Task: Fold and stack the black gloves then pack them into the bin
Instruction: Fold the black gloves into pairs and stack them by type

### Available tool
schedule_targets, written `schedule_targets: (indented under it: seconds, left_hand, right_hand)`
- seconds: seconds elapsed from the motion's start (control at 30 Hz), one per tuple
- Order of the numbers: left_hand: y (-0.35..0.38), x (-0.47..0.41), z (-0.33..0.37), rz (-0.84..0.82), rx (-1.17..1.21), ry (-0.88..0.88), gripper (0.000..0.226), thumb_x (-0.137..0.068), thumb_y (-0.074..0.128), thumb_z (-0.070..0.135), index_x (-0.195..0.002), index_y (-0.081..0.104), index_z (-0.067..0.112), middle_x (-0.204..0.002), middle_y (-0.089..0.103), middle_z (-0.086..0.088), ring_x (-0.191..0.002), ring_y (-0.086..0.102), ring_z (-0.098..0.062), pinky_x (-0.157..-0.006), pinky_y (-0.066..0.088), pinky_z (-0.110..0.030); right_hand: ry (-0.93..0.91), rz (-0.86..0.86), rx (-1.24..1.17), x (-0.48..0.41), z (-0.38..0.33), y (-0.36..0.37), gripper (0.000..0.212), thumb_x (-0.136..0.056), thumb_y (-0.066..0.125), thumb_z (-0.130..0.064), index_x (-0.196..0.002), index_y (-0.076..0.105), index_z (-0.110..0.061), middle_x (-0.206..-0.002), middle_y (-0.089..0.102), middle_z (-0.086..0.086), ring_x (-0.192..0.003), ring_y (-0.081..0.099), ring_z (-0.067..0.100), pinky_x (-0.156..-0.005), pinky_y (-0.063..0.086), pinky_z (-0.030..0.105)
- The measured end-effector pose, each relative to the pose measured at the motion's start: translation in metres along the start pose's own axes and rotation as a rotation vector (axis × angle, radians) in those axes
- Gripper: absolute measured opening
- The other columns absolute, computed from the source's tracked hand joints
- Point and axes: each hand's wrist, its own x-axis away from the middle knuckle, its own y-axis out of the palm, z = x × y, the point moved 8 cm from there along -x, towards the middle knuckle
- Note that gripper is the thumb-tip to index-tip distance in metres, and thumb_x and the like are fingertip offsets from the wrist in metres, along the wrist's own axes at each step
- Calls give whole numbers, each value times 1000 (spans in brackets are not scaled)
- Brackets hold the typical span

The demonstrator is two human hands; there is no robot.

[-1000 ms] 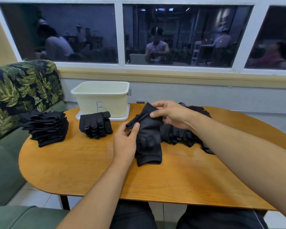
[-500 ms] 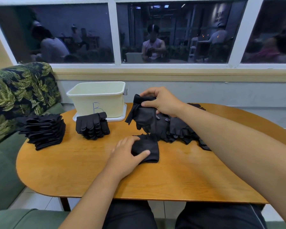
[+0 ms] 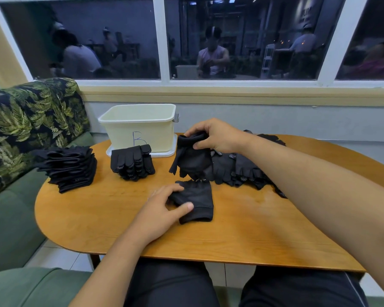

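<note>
We note the left hand (image 3: 164,210) gripping a folded glove (image 3: 196,201) on the desk (image 3: 231,240), presumably to hold its fold, while the right hand (image 3: 218,138) pinches a raised glove (image 3: 191,159) above the loose pile (image 3: 244,172).

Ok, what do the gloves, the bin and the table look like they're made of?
Gloves: soft matte black knit fabric, hanging limp from the right hand; pale dots, probably rubbery. Bin: smooth cream plastic, moulded rim. Table: wood or veneer, visible grain, slight sheen.
</note>
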Motion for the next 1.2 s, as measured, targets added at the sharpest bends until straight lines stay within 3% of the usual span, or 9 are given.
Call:
schedule_targets:
  seconds: [0.1,0.17,0.33,0.47,0.6,0.77,0.87,1.07,1.2]
  left_hand:
    - [-15,0,-9,174,231,-94,26,-95,72,54,-120,65,47,-130,65,24,-127,59,-3,-104,51,-34]
    - [-22,2,-13,243,281,-136,19,-97,75,41,-115,66,42,-123,68,22,-121,62,-1,-95,51,-28]
    - [-19,1,-13,253,215,-139,20,-96,77,35,-112,66,39,-118,69,18,-115,63,-1,-94,52,-28]
    - [-19,1,-9,282,94,-132,14,-96,76,36,-103,64,37,-110,69,16,-107,62,-1,-81,47,-21]
    - [-22,1,-11,313,56,-144,21,-95,78,33,-108,61,32,-105,67,16,-101,61,3,-80,48,-20]
    - [-16,-2,-7,244,-4,-101,37,-97,74,26,-131,63,31,-122,66,17,-113,60,0,-97,52,-28]
    - [-11,-4,-7,214,-73,-68,41,-99,69,23,-136,65,37,-125,65,17,-120,58,-8,-106,51,-37]
    - [-21,2,-6,347,-25,-44,26,-103,64,15,-116,76,33,-114,65,13,-102,62,4,-84,50,-19]
    - [-22,0,-7,358,-39,-67,31,-102,58,8,-107,77,33,-111,64,12,-103,63,-6,-83,50,-24]
  right_hand:
    - [-1,15,11,-2,-1,4,38,-95,79,-5,-123,78,-31,-115,78,-10,-109,72,5,-97,60,28]
    - [-18,41,20,-1,-3,3,38,-95,79,-5,-121,78,-32,-114,78,-11,-108,71,2,-97,58,25]
    - [-30,104,-21,25,-7,15,37,-94,80,-6,-122,80,-31,-117,77,-17,-110,68,-5,-93,53,10]
    - [-39,176,-15,65,4,44,37,-91,82,-6,-118,82,-31,-112,79,-16,-108,71,-2,-97,53,16]
    - [-25,205,-59,101,17,73,39,-91,79,-6,-121,81,-31,-113,78,-21,-113,69,-3,-105,51,20]
    - [-39,146,0,126,24,102,52,-88,72,1,-129,75,-31,-125,72,-20,-120,65,-3,-107,50,22]
    - [-54,57,99,132,26,118,54,-91,66,-7,-137,68,-35,-136,62,-24,-129,57,-2,-112,46,26]
    - [-56,22,232,137,28,129,48,-100,56,-18,-143,65,-36,-141,61,-24,-132,52,-2,-115,43,31]
    - [-55,23,236,138,28,129,48,-99,56,-18,-143,66,-36,-141,63,-23,-133,50,-4,-115,43,28]
